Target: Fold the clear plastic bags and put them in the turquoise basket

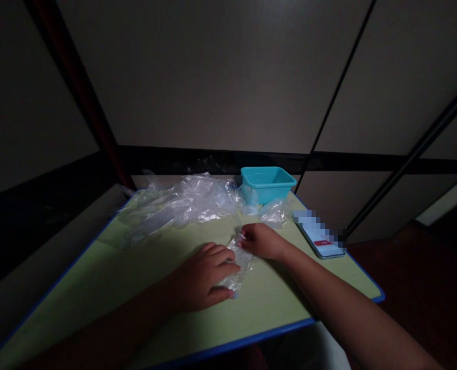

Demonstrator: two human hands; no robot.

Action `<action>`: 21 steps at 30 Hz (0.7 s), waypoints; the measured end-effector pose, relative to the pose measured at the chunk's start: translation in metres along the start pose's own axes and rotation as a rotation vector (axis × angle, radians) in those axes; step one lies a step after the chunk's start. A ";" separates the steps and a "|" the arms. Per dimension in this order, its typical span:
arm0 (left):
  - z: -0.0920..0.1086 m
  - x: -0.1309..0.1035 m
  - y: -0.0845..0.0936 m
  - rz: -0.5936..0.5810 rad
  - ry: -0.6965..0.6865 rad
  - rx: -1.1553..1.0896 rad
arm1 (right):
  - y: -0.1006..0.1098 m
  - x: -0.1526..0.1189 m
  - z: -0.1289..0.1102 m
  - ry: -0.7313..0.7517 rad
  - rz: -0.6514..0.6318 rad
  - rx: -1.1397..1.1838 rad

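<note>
Two hands working on a clear plastic bag

In the head view, the left hand (207, 276) is resting with its fingers spread apart, touching the bag (240, 275), which is lying on the table (286, 290) between both hands. The right hand (262, 240) is curling, its thumb and finger pinching the bag's far end. Beyond, a blue tub (269, 192) is standing near the far edge, its floor partly hiding from view. A heap of plastic (201, 198) is spreading to its left; a smaller bundle (275, 211) is lying in front.
</note>
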State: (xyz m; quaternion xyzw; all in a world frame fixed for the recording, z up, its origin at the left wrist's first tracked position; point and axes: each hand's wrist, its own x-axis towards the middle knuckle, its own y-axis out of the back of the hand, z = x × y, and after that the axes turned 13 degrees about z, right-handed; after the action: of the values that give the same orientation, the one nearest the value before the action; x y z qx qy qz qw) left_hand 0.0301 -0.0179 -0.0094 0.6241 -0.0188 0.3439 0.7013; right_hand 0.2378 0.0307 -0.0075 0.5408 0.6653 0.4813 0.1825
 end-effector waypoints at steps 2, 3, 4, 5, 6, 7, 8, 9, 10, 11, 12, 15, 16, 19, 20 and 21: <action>0.000 0.000 -0.001 0.002 -0.002 0.011 | 0.000 0.000 0.001 0.003 0.008 0.002; 0.001 0.001 -0.001 0.005 -0.004 0.018 | 0.001 0.000 0.001 0.005 0.014 0.009; 0.001 0.001 -0.001 0.004 -0.005 0.024 | 0.001 0.000 0.002 0.004 0.020 0.021; 0.001 0.001 -0.001 0.001 -0.008 0.028 | 0.001 0.000 0.002 0.000 0.025 0.042; 0.002 0.001 -0.001 -0.003 -0.011 0.032 | 0.002 0.000 0.002 -0.009 0.028 0.075; 0.002 0.001 -0.001 -0.008 -0.012 0.034 | 0.002 0.000 0.002 -0.022 0.027 0.121; 0.002 0.001 -0.001 -0.012 -0.015 0.035 | 0.003 0.000 0.002 -0.035 0.023 0.181; 0.002 0.002 -0.001 -0.017 -0.018 0.036 | 0.004 0.000 0.001 -0.050 0.016 0.250; 0.002 0.002 0.000 -0.020 -0.021 0.038 | 0.005 -0.001 -0.001 -0.068 0.007 0.325; 0.002 0.002 0.000 -0.026 -0.023 0.041 | 0.007 -0.001 -0.003 -0.088 -0.005 0.396; 0.001 0.002 0.000 -0.032 -0.023 0.045 | 0.008 -0.002 -0.004 -0.108 -0.016 0.455; 0.000 0.001 -0.002 -0.040 -0.021 0.059 | 0.012 -0.004 -0.007 -0.160 -0.055 0.506; 0.000 0.001 -0.002 -0.041 -0.021 0.062 | 0.013 -0.004 -0.007 -0.163 -0.067 0.485; -0.001 0.001 -0.003 -0.045 -0.021 0.064 | 0.014 -0.005 -0.006 -0.141 -0.084 0.398; -0.001 0.001 -0.003 -0.049 -0.024 0.062 | 0.014 -0.005 -0.005 -0.129 -0.083 0.382; -0.001 0.001 -0.003 -0.051 -0.026 0.059 | 0.014 -0.006 -0.005 -0.119 -0.079 0.378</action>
State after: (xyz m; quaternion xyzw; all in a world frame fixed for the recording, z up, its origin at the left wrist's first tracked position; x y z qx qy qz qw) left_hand 0.0321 -0.0169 -0.0118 0.6492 -0.0016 0.3183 0.6908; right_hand 0.2436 0.0227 0.0055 0.5663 0.7525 0.3077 0.1355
